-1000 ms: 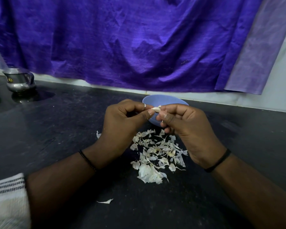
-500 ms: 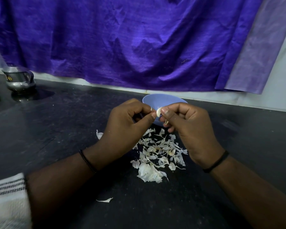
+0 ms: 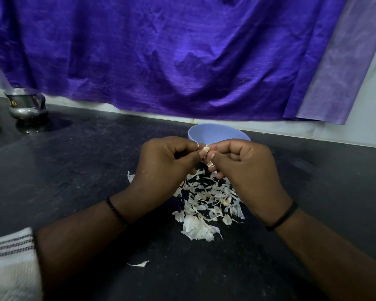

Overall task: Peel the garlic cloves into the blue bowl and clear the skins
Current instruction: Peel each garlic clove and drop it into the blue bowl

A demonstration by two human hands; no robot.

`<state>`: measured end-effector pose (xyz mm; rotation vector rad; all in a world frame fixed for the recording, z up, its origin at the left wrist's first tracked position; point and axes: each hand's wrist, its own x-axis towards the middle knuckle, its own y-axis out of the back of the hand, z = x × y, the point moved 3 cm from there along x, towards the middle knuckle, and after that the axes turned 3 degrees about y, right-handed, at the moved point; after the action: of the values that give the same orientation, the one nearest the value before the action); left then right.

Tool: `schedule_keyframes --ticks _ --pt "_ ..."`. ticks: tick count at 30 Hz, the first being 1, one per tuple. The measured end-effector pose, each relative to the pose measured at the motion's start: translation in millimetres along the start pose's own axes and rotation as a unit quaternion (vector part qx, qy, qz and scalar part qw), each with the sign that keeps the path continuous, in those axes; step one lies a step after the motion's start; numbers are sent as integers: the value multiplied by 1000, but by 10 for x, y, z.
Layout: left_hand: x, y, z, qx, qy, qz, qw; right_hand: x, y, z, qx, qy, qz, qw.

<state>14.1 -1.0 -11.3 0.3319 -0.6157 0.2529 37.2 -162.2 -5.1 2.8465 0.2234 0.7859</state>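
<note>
Both hands together: left hand [image 3: 165, 166] and right hand [image 3: 245, 170] pinch one garlic clove [image 3: 205, 151] between fingertips. Blue bowl [image 3: 217, 133] just behind them, skins [image 3: 206, 205] piled on the counter [image 3: 78, 170] below

A single wide-angle view comes from the person's head, looking forward and down across the dark counter [image 3: 78, 170] toward the purple cloth [image 3: 182, 61] on the far wall. It sits close above both forearms, with the hands near frame centre. No second view shares the scene.
</note>
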Motion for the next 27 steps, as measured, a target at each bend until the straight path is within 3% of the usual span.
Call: schedule_keyframes --ticks 16,23,27 --pt "-40 -10 60 -30 17 -16 999 -54 25 -95 -197 183 31 963" --pt "-88 -49 76 -15 -9 -6 1000 -54 16 -64 -179 180 39 966" --pt "-57 -37 48 -45 36 0 998 -52 11 -96 -151 161 21 975"
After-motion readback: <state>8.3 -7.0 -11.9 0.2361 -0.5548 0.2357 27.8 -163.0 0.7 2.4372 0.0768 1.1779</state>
